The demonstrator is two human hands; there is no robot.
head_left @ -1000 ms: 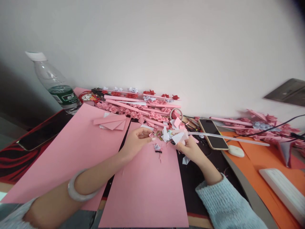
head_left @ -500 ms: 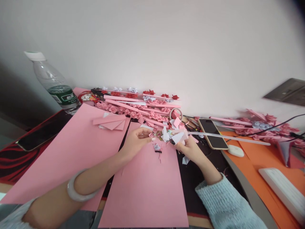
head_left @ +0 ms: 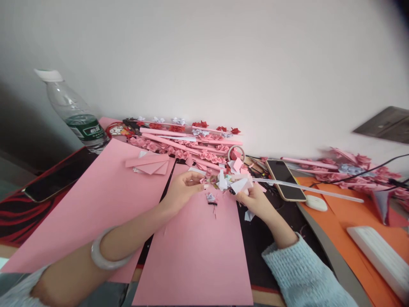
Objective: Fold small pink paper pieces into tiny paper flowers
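Note:
My right hand (head_left: 252, 198) is closed around what looks like a glue gun (head_left: 245, 182), a pale body partly hidden by white paper scraps. A long clear glue stick (head_left: 306, 185) sticks out of its back toward the right. My left hand (head_left: 187, 187) is closed in a pinch at the gun's front end, on a small pink paper flower (head_left: 203, 181) that the fingers partly cover. White folded paper pieces (head_left: 223, 181) lie between the two hands. Just below, a small pale paper flower (head_left: 211, 197) rests on a pink sheet (head_left: 198, 256).
Pink paper stems (head_left: 172, 145) with flowers lie along the wall, near a tape roll (head_left: 236, 147). A water bottle (head_left: 84, 125) stands left. To the right are a phone (head_left: 286, 179), a white case (head_left: 316, 202), orange paper (head_left: 343, 213) and a white keyboard (head_left: 380, 251).
The far end of the glue stick has dipped slightly. Both hands hold almost the same place and grip.

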